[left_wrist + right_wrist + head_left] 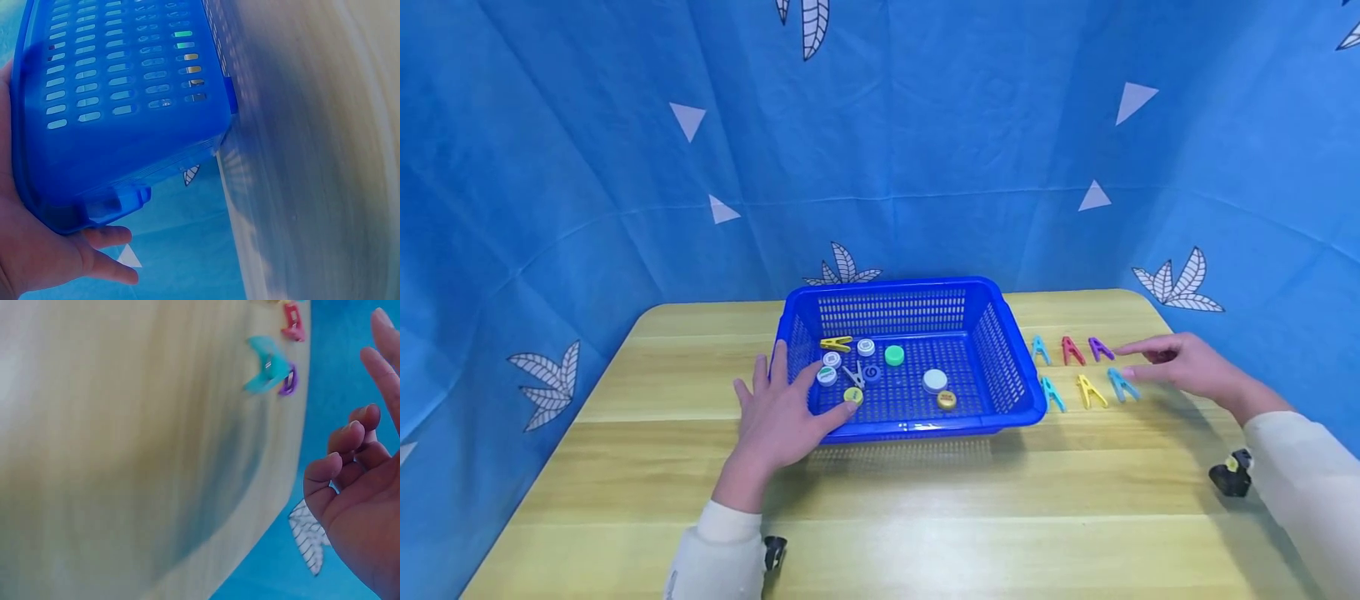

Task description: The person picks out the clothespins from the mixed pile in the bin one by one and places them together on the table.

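A blue plastic basket [917,429] stands on the table and holds several bottle caps, among them a green cap [894,356] and a gold cap [947,401]. A yellow clothespin [833,343] and a pale grey clothespin [855,375] also lie inside. My left hand [778,421] is spread over the basket's left front corner, thumb and index finger above the inside. To the right of the basket, several clothespins lie in two rows. My right hand [1198,371] hovers beside the purple clothespin [1101,348] and the light blue clothespin [1122,385], thumb and index finger extended, nothing between them.
The wooden table [647,400] has rounded back corners. Behind it hangs a blue curtain [925,125] with white triangles and leaf prints. A red clothespin [1072,351] and a yellow clothespin [1092,392] lie nearer the basket's right wall.
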A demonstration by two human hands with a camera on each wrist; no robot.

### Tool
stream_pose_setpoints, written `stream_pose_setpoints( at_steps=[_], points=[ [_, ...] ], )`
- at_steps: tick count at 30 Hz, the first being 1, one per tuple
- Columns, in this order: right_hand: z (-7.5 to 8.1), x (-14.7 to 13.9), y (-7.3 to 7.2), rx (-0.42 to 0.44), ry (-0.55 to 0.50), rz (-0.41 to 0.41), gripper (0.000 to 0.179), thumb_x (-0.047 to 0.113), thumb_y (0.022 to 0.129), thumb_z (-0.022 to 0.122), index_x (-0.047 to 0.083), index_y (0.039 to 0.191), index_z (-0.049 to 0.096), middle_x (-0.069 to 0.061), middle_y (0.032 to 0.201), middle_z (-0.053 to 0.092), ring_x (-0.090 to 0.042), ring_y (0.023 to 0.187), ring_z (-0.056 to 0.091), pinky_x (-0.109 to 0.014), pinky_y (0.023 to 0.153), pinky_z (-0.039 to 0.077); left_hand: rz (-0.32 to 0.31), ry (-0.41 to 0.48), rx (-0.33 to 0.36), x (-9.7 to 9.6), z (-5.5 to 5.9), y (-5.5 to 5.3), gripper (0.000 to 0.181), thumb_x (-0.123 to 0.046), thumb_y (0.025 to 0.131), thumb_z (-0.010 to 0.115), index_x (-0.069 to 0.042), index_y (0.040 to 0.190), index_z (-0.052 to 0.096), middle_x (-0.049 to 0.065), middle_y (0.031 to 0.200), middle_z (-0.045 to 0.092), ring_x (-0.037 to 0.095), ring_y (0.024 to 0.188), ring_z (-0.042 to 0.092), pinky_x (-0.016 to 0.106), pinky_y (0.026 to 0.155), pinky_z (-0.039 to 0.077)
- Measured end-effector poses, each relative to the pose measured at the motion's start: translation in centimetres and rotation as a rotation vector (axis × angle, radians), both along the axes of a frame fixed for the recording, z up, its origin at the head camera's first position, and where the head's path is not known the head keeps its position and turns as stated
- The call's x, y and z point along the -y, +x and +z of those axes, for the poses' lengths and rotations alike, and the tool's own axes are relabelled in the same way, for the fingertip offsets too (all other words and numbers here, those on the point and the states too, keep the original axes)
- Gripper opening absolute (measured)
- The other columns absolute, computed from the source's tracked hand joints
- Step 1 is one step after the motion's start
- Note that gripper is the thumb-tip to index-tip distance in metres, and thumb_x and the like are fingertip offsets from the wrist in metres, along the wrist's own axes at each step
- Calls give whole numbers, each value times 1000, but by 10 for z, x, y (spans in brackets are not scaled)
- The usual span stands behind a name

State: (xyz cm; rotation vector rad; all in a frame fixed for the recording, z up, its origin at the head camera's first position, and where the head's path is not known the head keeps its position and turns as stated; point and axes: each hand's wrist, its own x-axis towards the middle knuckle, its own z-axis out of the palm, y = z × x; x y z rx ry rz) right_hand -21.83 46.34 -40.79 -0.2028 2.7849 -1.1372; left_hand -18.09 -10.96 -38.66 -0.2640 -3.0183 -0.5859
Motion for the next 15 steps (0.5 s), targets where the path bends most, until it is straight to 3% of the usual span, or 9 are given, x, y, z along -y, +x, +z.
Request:
stream_pose_setpoints(
  at_steps=[8, 15],
  points=[
    [23, 24, -8, -25, -40, 21, 45, 28, 93, 75, 1, 127, 66, -3, 70, 37, -22, 62, 37, -33, 54, 35, 2, -5, 3, 0, 2, 0, 94, -79, 81, 56, -16, 151, 47, 23, 164, 3, 53, 145, -4, 77, 103, -8],
    [43, 46, -20, -57, -41, 46, 40, 26, 93, 74, 5, 126, 69, -6, 76, 41, -22, 69, 41, -33, 56, 37, 6, -9, -6, -1, 2, 0, 114, -94, 68, 50, -19, 153, 44, 23, 164, 1, 54, 145, -2, 77, 102, -10]
  ],
)
